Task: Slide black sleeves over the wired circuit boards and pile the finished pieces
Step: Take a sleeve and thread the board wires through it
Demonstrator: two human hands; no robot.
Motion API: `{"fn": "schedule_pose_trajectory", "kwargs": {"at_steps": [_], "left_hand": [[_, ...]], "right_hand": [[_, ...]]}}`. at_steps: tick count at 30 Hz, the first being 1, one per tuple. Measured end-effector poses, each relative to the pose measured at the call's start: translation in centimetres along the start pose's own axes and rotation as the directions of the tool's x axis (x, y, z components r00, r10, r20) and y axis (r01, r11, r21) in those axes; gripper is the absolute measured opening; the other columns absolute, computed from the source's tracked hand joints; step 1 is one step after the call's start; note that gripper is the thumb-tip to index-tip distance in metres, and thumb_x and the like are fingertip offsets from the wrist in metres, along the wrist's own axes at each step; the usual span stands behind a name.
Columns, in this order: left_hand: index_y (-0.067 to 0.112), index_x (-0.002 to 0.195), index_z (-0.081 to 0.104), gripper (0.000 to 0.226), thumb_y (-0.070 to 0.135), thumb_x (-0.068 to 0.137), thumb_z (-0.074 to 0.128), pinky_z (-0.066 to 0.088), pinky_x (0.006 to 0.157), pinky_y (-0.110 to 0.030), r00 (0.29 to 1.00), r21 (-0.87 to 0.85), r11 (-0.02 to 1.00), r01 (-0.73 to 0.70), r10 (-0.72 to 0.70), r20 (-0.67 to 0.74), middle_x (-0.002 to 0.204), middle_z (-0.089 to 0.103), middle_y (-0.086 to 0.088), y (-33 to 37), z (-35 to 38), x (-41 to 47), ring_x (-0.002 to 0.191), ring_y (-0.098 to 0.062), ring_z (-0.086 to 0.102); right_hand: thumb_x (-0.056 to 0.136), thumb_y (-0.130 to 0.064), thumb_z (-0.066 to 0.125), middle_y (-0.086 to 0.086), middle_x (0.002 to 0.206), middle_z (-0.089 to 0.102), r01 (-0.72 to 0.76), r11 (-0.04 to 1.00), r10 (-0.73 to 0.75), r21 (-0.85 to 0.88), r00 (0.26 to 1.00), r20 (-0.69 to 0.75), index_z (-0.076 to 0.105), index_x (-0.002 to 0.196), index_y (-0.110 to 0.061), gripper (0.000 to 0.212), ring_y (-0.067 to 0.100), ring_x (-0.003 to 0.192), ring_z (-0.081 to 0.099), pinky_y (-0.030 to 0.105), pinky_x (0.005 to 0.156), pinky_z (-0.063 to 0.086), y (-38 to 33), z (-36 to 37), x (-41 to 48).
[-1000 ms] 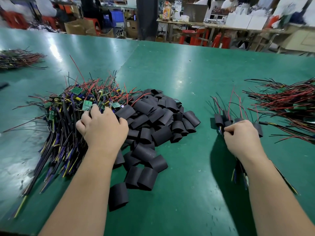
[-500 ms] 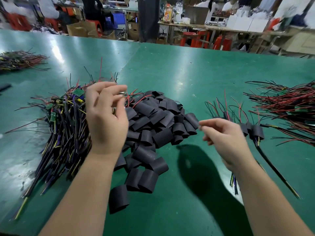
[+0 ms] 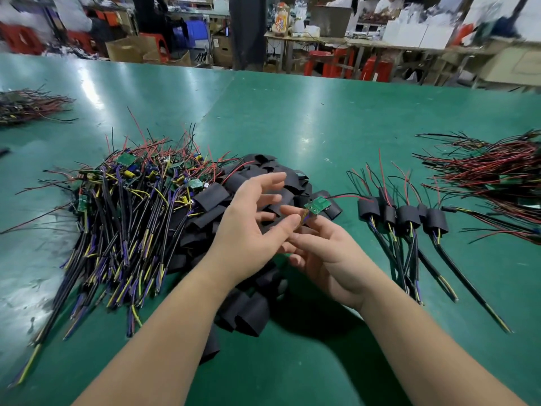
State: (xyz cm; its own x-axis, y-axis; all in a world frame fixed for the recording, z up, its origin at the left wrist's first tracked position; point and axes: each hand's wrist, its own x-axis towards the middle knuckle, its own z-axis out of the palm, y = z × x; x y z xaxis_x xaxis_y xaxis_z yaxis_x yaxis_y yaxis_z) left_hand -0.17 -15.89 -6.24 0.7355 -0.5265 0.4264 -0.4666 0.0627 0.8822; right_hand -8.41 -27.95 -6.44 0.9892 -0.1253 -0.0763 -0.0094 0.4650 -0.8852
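Note:
A green circuit board [image 3: 317, 205] with red and black wires hangs just above the heap of black sleeves [image 3: 247, 313]. My right hand [image 3: 322, 250], palm up, pinches it by the wires under the board. My left hand [image 3: 248, 227] is right beside it with fingers spread and its thumb tip touching those wires. To the left lies a big tangle of bare wired boards [image 3: 131, 215]. To the right, several sleeved pieces [image 3: 407, 215] lie side by side with their cables trailing toward me.
All of it lies on a green table [image 3: 292, 112]. A second mass of red and black wired parts [image 3: 497, 177] sits at the far right, and a small bundle [image 3: 26, 104] at the far left. Benches, boxes and red stools stand beyond the table.
My left hand lifted a board out of the tangle and brought it right. My right hand left the sleeved pieces, came left to meet it and took hold of the board's wires.

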Motion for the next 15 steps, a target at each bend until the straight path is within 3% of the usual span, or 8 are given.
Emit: {"fn": "schedule_pose_trajectory", "kwargs": {"at_steps": [3, 6, 8, 9, 10, 12, 15], "left_hand": [[0.034, 0.122, 0.052, 0.058, 0.036, 0.071, 0.078, 0.055, 0.081, -0.034, 0.994, 0.102, 0.992, 0.077, -0.085, 0.071, 0.121, 0.060, 0.005, -0.3, -0.6, 0.2, 0.095, -0.009, 0.064], [0.026, 0.119, 0.064, 0.046, 0.041, 0.076, 0.074, 0.051, 0.062, -0.026, 0.999, 0.247, 0.969, -0.016, 0.004, 0.048, 0.092, 0.071, 0.006, -0.2, -0.5, 0.0, 0.060, -0.013, 0.057], [0.020, 0.113, 0.071, 0.031, 0.028, 0.083, 0.072, 0.049, 0.063, -0.019, 0.995, 0.284, 0.955, -0.089, 0.098, -0.018, 0.084, 0.073, 0.008, 0.0, -0.3, -0.1, 0.061, 0.002, 0.057], [0.018, 0.109, 0.073, 0.026, 0.022, 0.084, 0.070, 0.050, 0.068, -0.018, 0.989, 0.318, 0.939, -0.131, 0.148, -0.029, 0.086, 0.074, 0.007, 0.0, -0.4, -0.1, 0.069, 0.005, 0.061], [0.016, 0.105, 0.075, 0.022, 0.020, 0.084, 0.069, 0.050, 0.072, -0.019, 0.981, 0.362, 0.917, -0.171, 0.193, -0.026, 0.088, 0.074, 0.005, 0.1, -0.5, -0.1, 0.075, 0.002, 0.064], [0.013, 0.099, 0.076, 0.017, 0.017, 0.085, 0.069, 0.049, 0.075, -0.018, 0.964, 0.420, 0.877, -0.231, 0.264, -0.021, 0.087, 0.074, 0.004, 0.3, -0.6, -0.1, 0.079, -0.004, 0.065], [0.011, 0.095, 0.075, 0.011, 0.012, 0.085, 0.070, 0.048, 0.076, -0.017, 0.951, 0.459, 0.847, -0.270, 0.308, -0.009, 0.086, 0.072, 0.004, 0.6, -1.0, 0.0, 0.081, -0.007, 0.064]], "right_hand": [[0.081, 0.014, 0.056, -0.007, 0.082, 0.067, 0.062, 0.973, -0.064, -0.224, 0.998, 0.001, 0.059, 0.118, -0.022, 0.051, 0.006, 0.069, 0.057, 0.018, 0.057, 0.039, 0.0, -0.5, -0.2], [0.070, 0.004, 0.053, -0.005, 0.082, 0.058, 0.143, 0.859, -0.159, -0.492, 0.987, 0.010, 0.061, 0.113, -0.027, 0.053, 0.012, 0.069, 0.045, 0.025, 0.063, 0.037, -0.3, -0.7, -0.3], [0.065, -0.006, 0.050, 0.000, 0.086, 0.053, 0.139, 0.748, -0.186, -0.649, 0.983, -0.004, 0.061, 0.109, -0.032, 0.052, 0.015, 0.069, 0.040, 0.027, 0.064, 0.036, -0.5, -0.7, -0.3], [0.065, -0.008, 0.052, -0.001, 0.086, 0.053, 0.122, 0.746, -0.188, -0.654, 0.982, -0.031, 0.062, 0.105, -0.031, 0.048, 0.013, 0.068, 0.041, 0.025, 0.063, 0.037, -0.5, -0.7, -0.2], [0.066, -0.009, 0.055, -0.001, 0.085, 0.054, 0.087, 0.790, -0.172, -0.607, 0.982, -0.083, 0.065, 0.101, -0.027, 0.040, 0.011, 0.065, 0.043, 0.023, 0.060, 0.037, -0.6, -0.6, -0.1], [0.069, -0.017, 0.066, 0.002, 0.079, 0.055, -0.040, 0.935, -0.038, -0.353, 0.977, -0.209, 0.069, 0.099, -0.014, 0.030, 0.011, 0.057, 0.043, 0.023, 0.052, 0.034, -1.1, -0.6, 0.1], [0.066, -0.054, 0.063, 0.002, 0.068, 0.058, -0.162, 0.986, 0.150, -0.030, 0.959, -0.240, 0.066, 0.100, -0.009, 0.056, 0.011, 0.049, 0.044, 0.022, 0.048, 0.033, -1.9, -1.2, 0.2]]}}
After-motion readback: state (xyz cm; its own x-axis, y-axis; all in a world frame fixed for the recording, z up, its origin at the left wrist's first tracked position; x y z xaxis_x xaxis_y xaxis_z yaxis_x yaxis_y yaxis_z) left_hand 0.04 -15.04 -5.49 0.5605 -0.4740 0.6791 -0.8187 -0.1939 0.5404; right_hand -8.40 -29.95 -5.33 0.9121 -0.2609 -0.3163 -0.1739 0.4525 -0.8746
